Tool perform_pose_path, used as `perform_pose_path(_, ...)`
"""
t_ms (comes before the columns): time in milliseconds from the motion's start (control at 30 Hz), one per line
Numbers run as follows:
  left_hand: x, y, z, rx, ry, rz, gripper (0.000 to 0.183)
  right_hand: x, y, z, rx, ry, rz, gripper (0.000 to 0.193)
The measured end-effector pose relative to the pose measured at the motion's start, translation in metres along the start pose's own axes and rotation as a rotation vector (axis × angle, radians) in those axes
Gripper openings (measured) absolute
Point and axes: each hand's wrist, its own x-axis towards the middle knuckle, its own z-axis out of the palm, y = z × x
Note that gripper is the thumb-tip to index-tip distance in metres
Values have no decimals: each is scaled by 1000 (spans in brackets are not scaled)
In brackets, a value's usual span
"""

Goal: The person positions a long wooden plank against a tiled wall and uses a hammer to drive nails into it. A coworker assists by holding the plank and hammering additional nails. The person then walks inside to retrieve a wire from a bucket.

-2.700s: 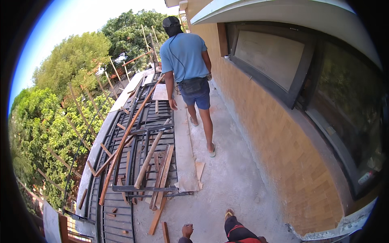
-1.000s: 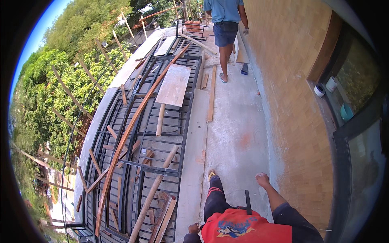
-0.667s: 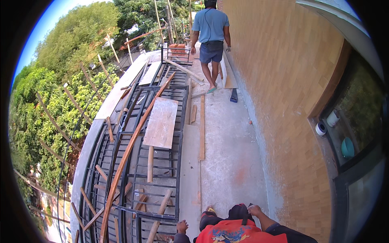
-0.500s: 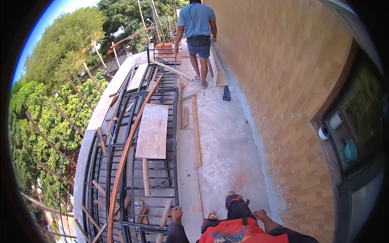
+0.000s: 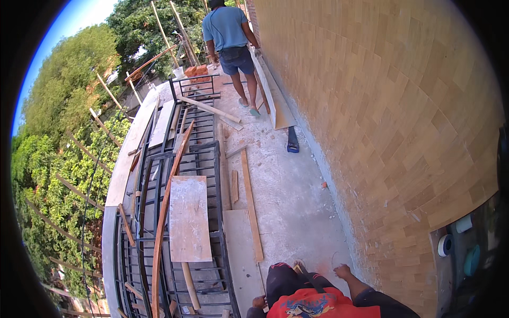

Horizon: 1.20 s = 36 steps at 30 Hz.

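My left hand [image 5: 259, 301] hangs low beside the black metal grille [image 5: 218, 212], near its right edge; its fingers are too small and partly hidden to read. On the other side of my red shirt, my right hand [image 5: 342, 271] is held out above the concrete floor near the tiled wall. Its fingers look curled, and a thin curved wire [image 5: 333, 259] rises from them, faint against the floor. A plywood sheet [image 5: 190, 218] lies on the grille, with a long reddish board [image 5: 165, 212] beside it. A narrow plank [image 5: 251, 206] rests on the floor ahead.
A person in a blue shirt [image 5: 229, 29] walks ahead, one hand at long panels [image 5: 270, 95] by the wall [image 5: 360, 106]. A blue-handled saw [image 5: 292, 140] lies behind them. A window ledge with a tape roll [image 5: 445, 245] is at right. Bricks [image 5: 196, 71] sit far ahead.
I have moved forward and the view has turned. My left hand has drawn in closer to my body. The person ahead has shifted their stance beside the panels.
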Motion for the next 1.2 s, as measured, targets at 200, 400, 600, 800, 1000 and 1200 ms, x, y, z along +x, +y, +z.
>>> perform_pose_path(200,77,27,-100,-1484,185,-749,43,101,-177,-92,360,184,-265,32)
perform_pose_path(400,185,14,-221,-1568,257,-607,41,154,-240,-113,461,67,-69,26)
perform_pose_path(600,320,27,-352,-1275,151,-377,38,183,-223,-140,-810,-154,-267,28)
perform_pose_path(800,423,49,-446,-1298,361,-406,24,244,-267,-164,281,-182,326,29)
perform_pose_path(1000,492,44,-488,-1462,219,-438,28,377,-366,-205,-399,38,-183,30)
perform_pose_path(1200,527,66,-539,-1458,198,-600,40,447,-604,-386,227,513,-344,33)
